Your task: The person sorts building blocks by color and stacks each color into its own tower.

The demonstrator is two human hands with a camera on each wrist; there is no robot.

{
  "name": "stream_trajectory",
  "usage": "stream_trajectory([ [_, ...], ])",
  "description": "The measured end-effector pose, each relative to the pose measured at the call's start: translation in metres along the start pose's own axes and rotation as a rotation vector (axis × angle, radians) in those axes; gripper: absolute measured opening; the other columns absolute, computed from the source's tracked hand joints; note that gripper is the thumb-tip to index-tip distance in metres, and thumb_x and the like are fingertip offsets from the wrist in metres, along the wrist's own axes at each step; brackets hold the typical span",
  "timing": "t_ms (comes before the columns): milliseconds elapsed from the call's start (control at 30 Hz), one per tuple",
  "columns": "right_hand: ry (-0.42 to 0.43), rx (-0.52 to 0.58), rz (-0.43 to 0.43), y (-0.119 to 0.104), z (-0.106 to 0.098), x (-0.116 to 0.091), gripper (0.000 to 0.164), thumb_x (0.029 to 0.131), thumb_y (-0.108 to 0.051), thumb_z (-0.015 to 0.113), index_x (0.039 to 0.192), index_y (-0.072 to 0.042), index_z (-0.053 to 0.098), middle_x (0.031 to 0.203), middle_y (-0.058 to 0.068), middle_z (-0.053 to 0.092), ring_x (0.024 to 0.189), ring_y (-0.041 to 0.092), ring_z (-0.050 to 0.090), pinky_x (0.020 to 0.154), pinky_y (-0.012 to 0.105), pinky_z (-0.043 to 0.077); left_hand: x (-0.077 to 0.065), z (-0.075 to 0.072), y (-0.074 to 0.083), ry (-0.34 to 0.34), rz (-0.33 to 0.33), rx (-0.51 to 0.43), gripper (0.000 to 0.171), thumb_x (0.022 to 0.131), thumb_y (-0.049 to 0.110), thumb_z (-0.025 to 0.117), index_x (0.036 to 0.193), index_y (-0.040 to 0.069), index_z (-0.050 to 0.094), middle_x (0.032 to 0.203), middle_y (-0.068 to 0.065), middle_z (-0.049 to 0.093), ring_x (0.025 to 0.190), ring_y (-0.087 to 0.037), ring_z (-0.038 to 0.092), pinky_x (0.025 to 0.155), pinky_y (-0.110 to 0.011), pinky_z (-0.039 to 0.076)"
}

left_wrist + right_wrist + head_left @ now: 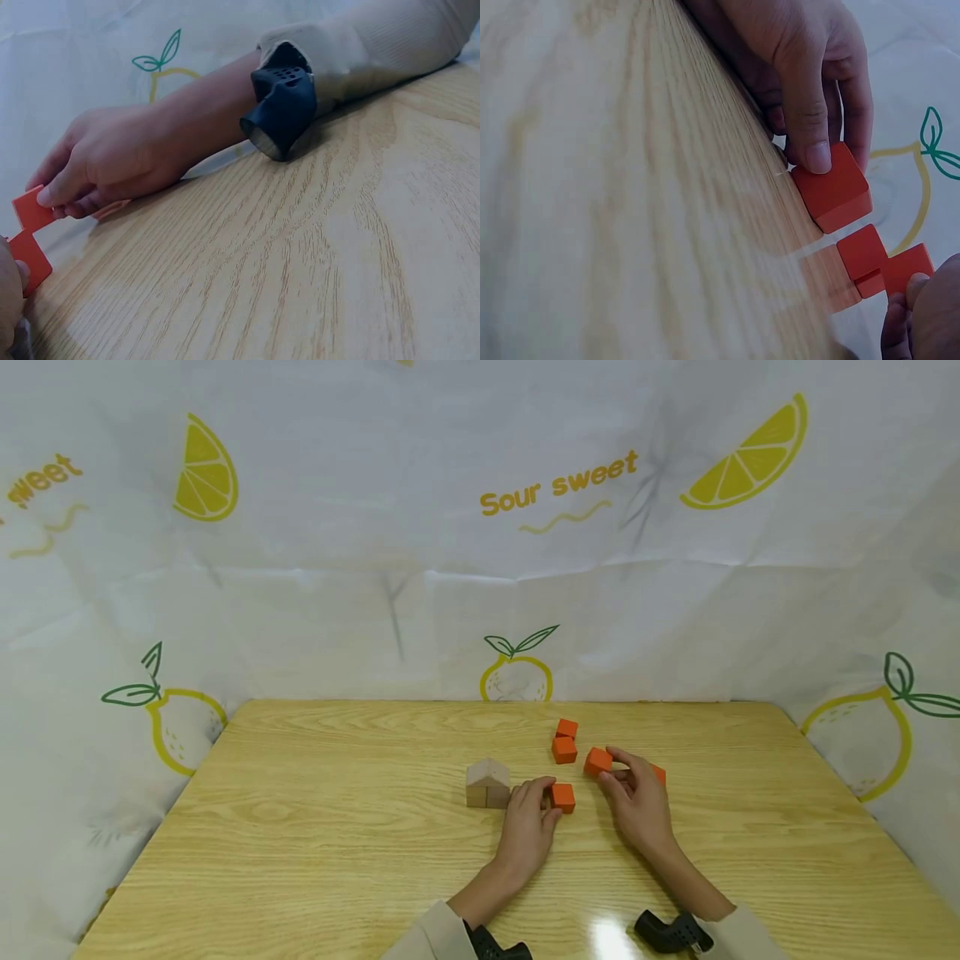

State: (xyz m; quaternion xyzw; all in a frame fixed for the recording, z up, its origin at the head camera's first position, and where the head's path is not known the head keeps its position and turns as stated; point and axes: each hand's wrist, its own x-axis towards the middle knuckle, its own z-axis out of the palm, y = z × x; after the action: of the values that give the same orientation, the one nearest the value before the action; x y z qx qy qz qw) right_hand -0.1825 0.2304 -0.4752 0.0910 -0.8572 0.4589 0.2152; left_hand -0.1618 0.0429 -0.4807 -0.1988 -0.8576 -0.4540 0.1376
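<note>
In the head view, my left hand (527, 833) pinches an orange cube (563, 798) between thumb and fingers, low over the wooden table (337, 860). Farther right, my right hand (643, 806) holds a second orange cube (597, 762) by thumb and fingertips. Part of another orange block (659, 774) shows behind that hand. Beside my left hand's knuckles stands a small house shape of plain wood blocks (487, 783) with a peaked top. The right wrist view shows the left thumb on the near face of its cube (832, 191).
Toward the back of the table, two more orange cubes (565, 750) sit close together, one behind the other. A white sheet with lemon prints (360, 627) hangs along the back and sides. Dark devices (667, 933) are strapped at both wrists.
</note>
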Motion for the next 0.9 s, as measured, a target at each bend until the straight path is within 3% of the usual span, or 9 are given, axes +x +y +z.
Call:
stream_trajectory([
  [200,-0.006,-0.012,-0.117,-0.006,-0.004,-0.006,0.042,0.086,0.009,0.065,0.127,0.004,0.057,0.113,0.02,0.059,0.083,0.023,0.062,0.069,0.012,0.045,0.0,0.001,0.0,-0.002,0.0,0.01,0.039,0.088,0.004,0.068,0.124,0.001,0.055,0.098,-0.004,0.056,0.086,-0.013,0.05,0.071,-0.022,0.044],
  [367,-0.026,-0.015,-0.185,-0.002,-0.003,-0.01,0.046,0.083,0.012,0.066,0.127,0.001,0.059,0.107,0.014,0.061,0.081,0.014,0.06,0.068,0.012,0.045,0.0,0.001,0.0,0.001,0.002,0.02,0.039,0.088,0.005,0.069,0.124,0.002,0.055,0.101,-0.005,0.057,0.088,-0.014,0.051,0.073,-0.022,0.045],
  [533,-0.084,-0.019,-0.219,-0.002,-0.004,-0.013,0.047,0.082,0.012,0.067,0.127,0.0,0.059,0.103,0.007,0.062,0.079,0.011,0.06,0.065,0.015,0.047,0.001,0.0,0.001,-0.003,-0.01,0.023,0.039,0.088,0.005,0.068,0.125,0.002,0.055,0.102,-0.006,0.058,0.09,-0.015,0.051,0.075,-0.023,0.045],
  [900,-0.142,-0.066,-0.254,-0.005,-0.005,-0.017,0.047,0.081,0.011,0.069,0.125,-0.002,0.06,0.11,0.008,0.062,0.079,0.011,0.06,0.063,0.022,0.049,0.0,0.001,0.0,-0.001,0.001,0.029,0.039,0.088,0.004,0.068,0.124,0.002,0.055,0.101,-0.005,0.058,0.087,-0.014,0.05,0.072,-0.022,0.045],
])
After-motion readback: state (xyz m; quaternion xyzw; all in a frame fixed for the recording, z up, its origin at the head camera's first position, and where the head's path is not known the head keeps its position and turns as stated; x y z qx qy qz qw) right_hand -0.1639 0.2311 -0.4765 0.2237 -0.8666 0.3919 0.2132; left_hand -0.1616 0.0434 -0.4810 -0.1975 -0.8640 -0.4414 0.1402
